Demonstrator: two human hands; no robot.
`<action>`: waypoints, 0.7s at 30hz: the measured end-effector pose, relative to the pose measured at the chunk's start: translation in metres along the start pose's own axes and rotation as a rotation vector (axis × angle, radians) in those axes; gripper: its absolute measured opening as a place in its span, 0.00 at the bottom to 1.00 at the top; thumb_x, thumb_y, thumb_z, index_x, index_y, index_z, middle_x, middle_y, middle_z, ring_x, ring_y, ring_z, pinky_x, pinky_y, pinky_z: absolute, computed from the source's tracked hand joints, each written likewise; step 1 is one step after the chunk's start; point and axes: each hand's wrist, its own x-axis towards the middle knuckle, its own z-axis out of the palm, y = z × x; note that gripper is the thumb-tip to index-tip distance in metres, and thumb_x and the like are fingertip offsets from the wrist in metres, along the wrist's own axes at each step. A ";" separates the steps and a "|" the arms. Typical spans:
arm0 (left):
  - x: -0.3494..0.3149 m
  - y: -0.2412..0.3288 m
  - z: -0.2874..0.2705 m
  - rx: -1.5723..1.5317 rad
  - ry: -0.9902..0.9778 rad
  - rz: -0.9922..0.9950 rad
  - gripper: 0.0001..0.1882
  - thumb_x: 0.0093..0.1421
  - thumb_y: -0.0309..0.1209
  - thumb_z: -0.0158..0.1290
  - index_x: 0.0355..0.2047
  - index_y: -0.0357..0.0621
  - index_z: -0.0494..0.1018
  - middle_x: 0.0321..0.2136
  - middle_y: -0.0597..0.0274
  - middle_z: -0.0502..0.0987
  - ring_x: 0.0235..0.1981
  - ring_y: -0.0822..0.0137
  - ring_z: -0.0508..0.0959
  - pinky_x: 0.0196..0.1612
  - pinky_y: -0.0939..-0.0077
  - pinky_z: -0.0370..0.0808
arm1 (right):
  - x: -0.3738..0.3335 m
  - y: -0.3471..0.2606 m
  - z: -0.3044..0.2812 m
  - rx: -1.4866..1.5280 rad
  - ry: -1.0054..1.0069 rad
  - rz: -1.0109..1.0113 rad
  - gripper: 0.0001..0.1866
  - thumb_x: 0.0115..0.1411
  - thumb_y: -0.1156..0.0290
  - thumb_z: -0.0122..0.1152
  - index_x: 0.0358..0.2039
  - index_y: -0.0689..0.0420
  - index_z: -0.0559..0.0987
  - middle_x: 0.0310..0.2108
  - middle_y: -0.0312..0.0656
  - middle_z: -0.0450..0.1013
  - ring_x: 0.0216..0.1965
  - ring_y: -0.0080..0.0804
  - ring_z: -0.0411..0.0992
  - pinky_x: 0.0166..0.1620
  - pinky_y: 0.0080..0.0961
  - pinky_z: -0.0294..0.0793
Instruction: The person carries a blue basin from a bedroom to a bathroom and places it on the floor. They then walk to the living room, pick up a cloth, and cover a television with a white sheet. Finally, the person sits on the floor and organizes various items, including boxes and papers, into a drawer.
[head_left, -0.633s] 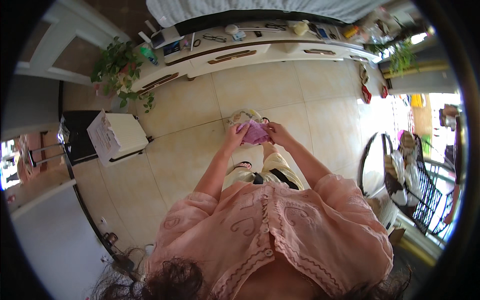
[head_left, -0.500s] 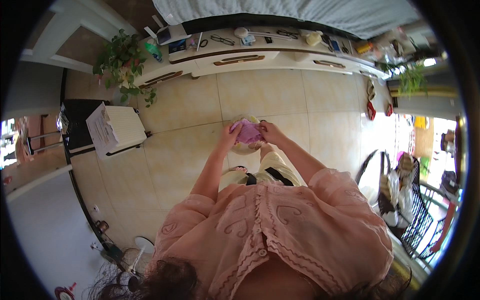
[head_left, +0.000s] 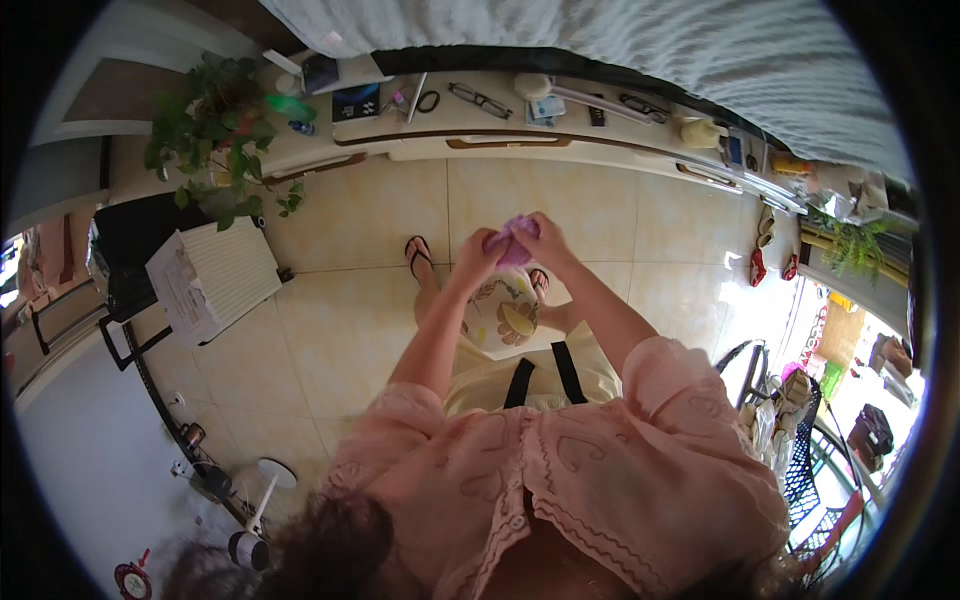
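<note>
A bunched purple cloth (head_left: 514, 246) is held out in front of me, above my feet. My left hand (head_left: 479, 258) is closed on its left side. On the other side my right hand (head_left: 546, 243) grips it, fingers wrapped round the bundle. The two hands are close together with the cloth crumpled between them. Just below it, between my legs, shows a pale item with a printed flower pattern (head_left: 508, 318); I cannot tell what it is.
Ahead runs a long low white cabinet (head_left: 410, 148) with glasses (head_left: 479, 100) and small things on top. A leafy plant (head_left: 225, 150) stands at its left end, near a white ribbed box (head_left: 225, 275). Red shoes (head_left: 758, 267) lie right, near a black woven chair (head_left: 800, 460).
The purple cloth was spread wider between my hands; now it is bunched smaller and my hands are closer together. My view has shifted, and my sandalled feet show apart on the floor.
</note>
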 end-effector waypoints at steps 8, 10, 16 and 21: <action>0.161 -0.083 -0.019 0.537 -0.066 0.086 0.19 0.53 0.36 0.50 0.43 0.39 0.65 0.41 0.55 0.70 0.42 0.58 0.71 0.46 0.68 0.68 | 0.152 0.122 0.004 -0.177 0.244 -0.294 0.19 0.48 0.73 0.52 0.43 0.56 0.67 0.40 0.48 0.67 0.34 0.45 0.70 0.36 0.32 0.70; 0.204 -0.112 -0.007 0.707 -0.027 0.227 0.23 0.53 0.34 0.50 0.48 0.41 0.61 0.47 0.55 0.64 0.49 0.58 0.65 0.51 0.66 0.62 | 0.197 0.146 0.004 -0.268 0.215 -0.324 0.22 0.46 0.75 0.52 0.45 0.55 0.65 0.45 0.45 0.64 0.35 0.44 0.70 0.36 0.32 0.71; 0.279 -0.143 0.026 1.098 0.023 0.418 0.33 0.49 0.31 0.51 0.54 0.41 0.52 0.54 0.59 0.55 0.57 0.62 0.54 0.58 0.61 0.50 | 0.265 0.168 0.000 -0.565 -0.005 -0.030 0.33 0.37 0.75 0.59 0.48 0.53 0.63 0.48 0.37 0.61 0.39 0.40 0.70 0.35 0.33 0.73; 0.298 -0.152 0.030 1.124 0.031 0.403 0.30 0.48 0.31 0.52 0.52 0.40 0.55 0.51 0.54 0.59 0.54 0.57 0.58 0.57 0.64 0.54 | 0.270 0.181 0.013 -0.606 0.061 -0.038 0.35 0.37 0.75 0.60 0.50 0.52 0.61 0.49 0.39 0.58 0.36 0.40 0.71 0.35 0.34 0.73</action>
